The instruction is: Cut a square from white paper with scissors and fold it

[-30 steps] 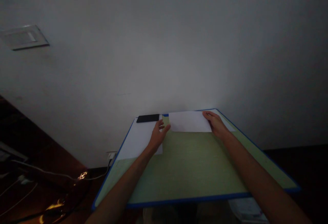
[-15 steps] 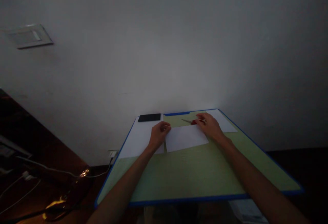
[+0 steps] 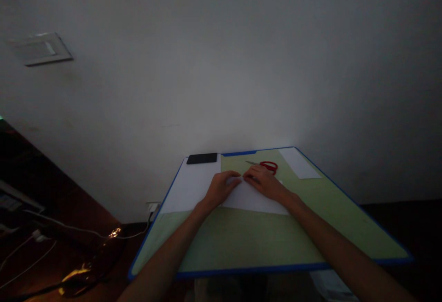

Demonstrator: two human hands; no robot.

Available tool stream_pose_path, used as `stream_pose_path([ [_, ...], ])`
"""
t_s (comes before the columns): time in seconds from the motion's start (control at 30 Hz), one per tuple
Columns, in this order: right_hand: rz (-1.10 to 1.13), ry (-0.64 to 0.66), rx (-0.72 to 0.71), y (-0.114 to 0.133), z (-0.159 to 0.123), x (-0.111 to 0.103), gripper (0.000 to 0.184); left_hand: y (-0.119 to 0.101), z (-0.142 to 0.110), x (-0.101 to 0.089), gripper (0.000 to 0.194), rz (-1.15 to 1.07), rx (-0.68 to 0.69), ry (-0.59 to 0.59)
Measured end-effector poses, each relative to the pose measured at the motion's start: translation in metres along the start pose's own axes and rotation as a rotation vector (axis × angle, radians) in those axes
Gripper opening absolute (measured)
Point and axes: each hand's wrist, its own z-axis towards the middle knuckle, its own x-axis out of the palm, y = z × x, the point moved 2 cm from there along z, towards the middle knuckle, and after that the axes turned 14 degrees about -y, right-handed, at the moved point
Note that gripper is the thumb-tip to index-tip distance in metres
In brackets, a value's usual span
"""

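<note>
A white sheet of paper (image 3: 253, 202) lies at a slight slant on the green table, under both hands. My left hand (image 3: 223, 186) pinches its far edge, thumb and fingers close together. Close beside it, my right hand (image 3: 263, 181) pinches the same far edge; the fingertips of the two hands nearly meet. Just beyond the right hand rest red-handled scissors (image 3: 270, 165), blades pointing left and partly hidden by that hand.
Another white sheet (image 3: 188, 189) covers the table's left side, with a flat black object (image 3: 202, 158) at its far end. A white paper strip (image 3: 301, 165) lies far right. The table (image 3: 262, 242) has a blue rim and stands against a wall (image 3: 221, 72).
My right hand has moved left and nearer, off the scissors' handles, and now grips the paper beside the left hand. My left hand has shifted slightly right. The paper has turned and come nearer.
</note>
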Motion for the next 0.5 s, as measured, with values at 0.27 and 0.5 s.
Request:
stream_pose_path([
  [0.27, -0.024, 0.013, 0.055, 0.005, 0.006, -0.008, 0.008, -0.006, -0.001, -0.003, 0.014, -0.025, -0.040, 0.007],
  [0.5, -0.043, 0.009, 0.126, -0.003, 0.008, -0.019, 0.008, -0.012, 0.004, -0.012, 0.012, 0.037, -0.040, -0.036],
])
